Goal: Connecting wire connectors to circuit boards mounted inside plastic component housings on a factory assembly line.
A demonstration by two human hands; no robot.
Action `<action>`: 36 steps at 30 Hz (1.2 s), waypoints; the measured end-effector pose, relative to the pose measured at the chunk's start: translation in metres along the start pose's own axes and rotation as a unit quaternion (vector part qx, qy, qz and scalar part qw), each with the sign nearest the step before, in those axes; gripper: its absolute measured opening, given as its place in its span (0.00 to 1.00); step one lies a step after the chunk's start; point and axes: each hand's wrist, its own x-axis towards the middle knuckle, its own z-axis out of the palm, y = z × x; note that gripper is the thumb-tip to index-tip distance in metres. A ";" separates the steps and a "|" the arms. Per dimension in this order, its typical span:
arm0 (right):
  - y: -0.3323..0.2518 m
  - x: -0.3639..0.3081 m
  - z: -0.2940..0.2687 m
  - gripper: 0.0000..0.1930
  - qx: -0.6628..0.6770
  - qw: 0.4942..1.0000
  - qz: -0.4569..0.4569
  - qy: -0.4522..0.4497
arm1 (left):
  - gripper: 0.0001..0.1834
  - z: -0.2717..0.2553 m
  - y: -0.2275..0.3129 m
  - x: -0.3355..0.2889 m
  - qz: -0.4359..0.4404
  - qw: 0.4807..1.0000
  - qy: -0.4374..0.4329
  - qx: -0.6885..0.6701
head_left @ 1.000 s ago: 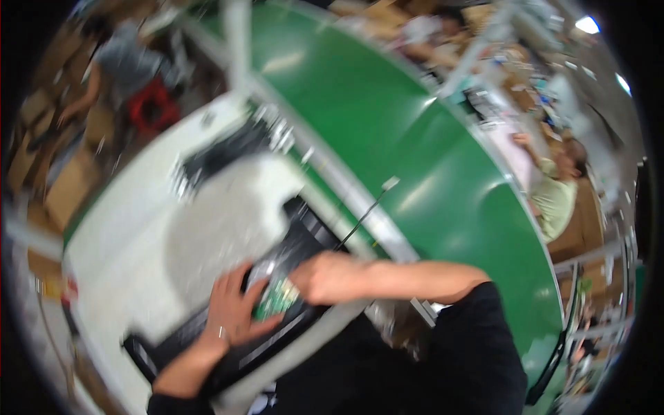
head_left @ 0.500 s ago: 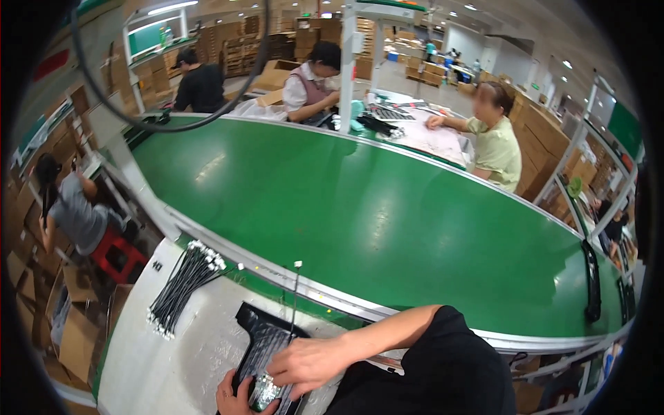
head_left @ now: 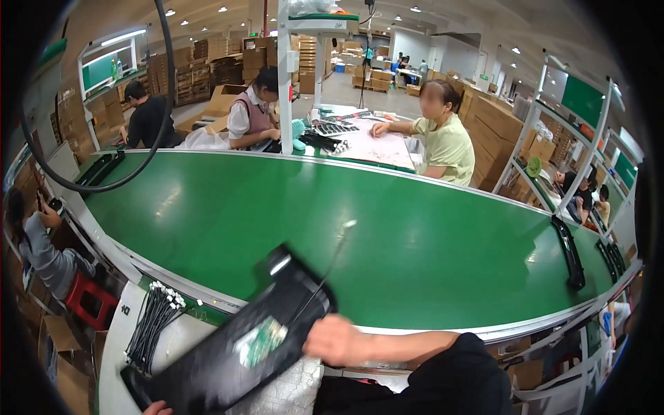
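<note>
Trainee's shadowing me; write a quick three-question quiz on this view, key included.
1. Which hand is barely in view at the lower edge?
2. True or false: a small green circuit board lies on the long black plastic housing.
3. The bundle of black cables with white connectors lies on: A) the green conveyor belt; B) the white worktop; C) the red plastic stool.

Key: 1. Left hand; 2. True; 3. B.

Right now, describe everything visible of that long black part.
The long black part looks like glossy plastic with projecting ends. A green circuit board sits on it; a thin white-tipped cable extends past its far end. It slants over the white worktop, blurred, the right hand gripping its edge, the left hand at its lower end.
</note>
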 end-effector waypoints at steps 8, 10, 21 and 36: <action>0.152 -0.040 0.000 0.10 -0.206 0.937 0.281 0.021 | 0.17 0.086 -0.038 -0.039 -0.128 0.980 -0.033 -0.146; 0.201 -0.039 0.016 0.11 -0.252 0.915 0.316 0.012 | 0.15 0.109 -0.031 -0.029 -0.203 0.948 -0.061 -0.236; 0.057 0.151 0.182 0.14 0.049 0.994 0.099 -0.008 | 0.07 0.167 -0.066 -0.004 -0.315 0.803 0.055 -0.503; -0.048 0.220 0.248 0.11 0.182 0.983 -0.002 -0.008 | 0.08 0.158 -0.088 0.008 -0.350 0.682 0.062 -0.639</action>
